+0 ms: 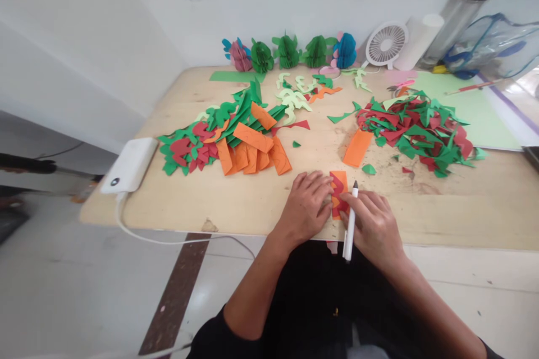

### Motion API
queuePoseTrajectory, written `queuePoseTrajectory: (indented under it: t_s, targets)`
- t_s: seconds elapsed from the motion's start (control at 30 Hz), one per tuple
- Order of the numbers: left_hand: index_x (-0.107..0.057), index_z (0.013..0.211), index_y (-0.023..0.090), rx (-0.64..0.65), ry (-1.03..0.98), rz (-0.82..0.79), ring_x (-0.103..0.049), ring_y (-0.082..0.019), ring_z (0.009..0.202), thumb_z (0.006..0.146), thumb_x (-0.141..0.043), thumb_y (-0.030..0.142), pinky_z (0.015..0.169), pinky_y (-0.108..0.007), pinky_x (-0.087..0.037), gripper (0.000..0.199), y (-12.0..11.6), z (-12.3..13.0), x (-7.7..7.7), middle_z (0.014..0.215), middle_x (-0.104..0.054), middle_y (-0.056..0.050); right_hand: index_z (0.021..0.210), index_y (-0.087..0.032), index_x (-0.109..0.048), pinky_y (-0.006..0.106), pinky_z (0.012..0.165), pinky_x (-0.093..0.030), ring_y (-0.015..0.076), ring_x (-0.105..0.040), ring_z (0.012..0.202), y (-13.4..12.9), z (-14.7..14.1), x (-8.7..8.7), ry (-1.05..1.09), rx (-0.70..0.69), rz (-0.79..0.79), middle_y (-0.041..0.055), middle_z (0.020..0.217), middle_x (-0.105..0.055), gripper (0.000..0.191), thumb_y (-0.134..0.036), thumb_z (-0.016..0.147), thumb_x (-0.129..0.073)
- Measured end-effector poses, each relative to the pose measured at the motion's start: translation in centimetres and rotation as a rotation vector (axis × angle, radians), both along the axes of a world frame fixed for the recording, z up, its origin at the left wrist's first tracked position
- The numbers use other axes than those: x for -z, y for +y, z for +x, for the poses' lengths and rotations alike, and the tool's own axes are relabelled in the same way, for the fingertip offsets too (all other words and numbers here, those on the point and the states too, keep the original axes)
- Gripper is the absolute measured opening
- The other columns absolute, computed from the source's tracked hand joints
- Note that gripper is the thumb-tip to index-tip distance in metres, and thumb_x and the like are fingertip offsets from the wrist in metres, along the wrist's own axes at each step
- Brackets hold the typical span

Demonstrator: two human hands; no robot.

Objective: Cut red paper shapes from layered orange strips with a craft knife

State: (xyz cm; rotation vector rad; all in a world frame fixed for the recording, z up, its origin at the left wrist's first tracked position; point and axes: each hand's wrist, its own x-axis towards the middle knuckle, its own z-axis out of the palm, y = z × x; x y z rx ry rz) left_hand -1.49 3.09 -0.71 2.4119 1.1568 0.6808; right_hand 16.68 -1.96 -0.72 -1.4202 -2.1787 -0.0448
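White fan (386, 44), capped bottle (453, 31)

Left hand (309, 205) flat over left edge of orange card (335, 215), red cutout (337, 185) lying on card. Right hand (373, 221) holding white pen (351, 227), dark tip up and away from body, fingers touching cutout. Second orange card (357, 148) just beyond, beside heap of red and green scraps (415, 126). Left on counter (168, 207): orange strips (252, 139) overlapping green and red cutouts (189, 148), white power bank (131, 165) at edge, cable attached. Along wall: paper figures (288, 51), small fan (386, 44), bottle (463, 17).
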Motion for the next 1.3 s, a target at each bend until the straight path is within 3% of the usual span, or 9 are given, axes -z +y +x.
queuePoseTrajectory:
  t_s: [1.03,1.3]
  targets:
    - [-0.063,0.103,0.019,-0.003,-0.001,-0.007,-0.045,-0.024,0.135,0.094,-0.045,0.023,0.117,-0.049,-0.028,0.021,-0.14,0.07,-0.31,0.133,-0.063,-0.006,0.115,-0.019,-0.062,0.038,0.080,-0.042,0.0262,-0.059,0.097,-0.01,0.06,0.03,-0.016,0.006,-0.008,0.0089,0.093,-0.068,0.026,-0.016,0.091,-0.051]
    - [-0.062,0.108,0.020,0.006,0.027,0.008,-0.044,-0.025,0.136,0.087,-0.058,0.027,0.118,-0.049,-0.028,0.022,-0.12,0.10,-0.11,0.134,-0.062,-0.006,0.113,-0.018,-0.062,0.038,0.081,-0.042,0.0262,-0.059,0.096,-0.08,0.02,-0.10,-0.012,0.007,-0.021,0.0087,0.092,-0.068,0.023,-0.018,0.092,-0.051]
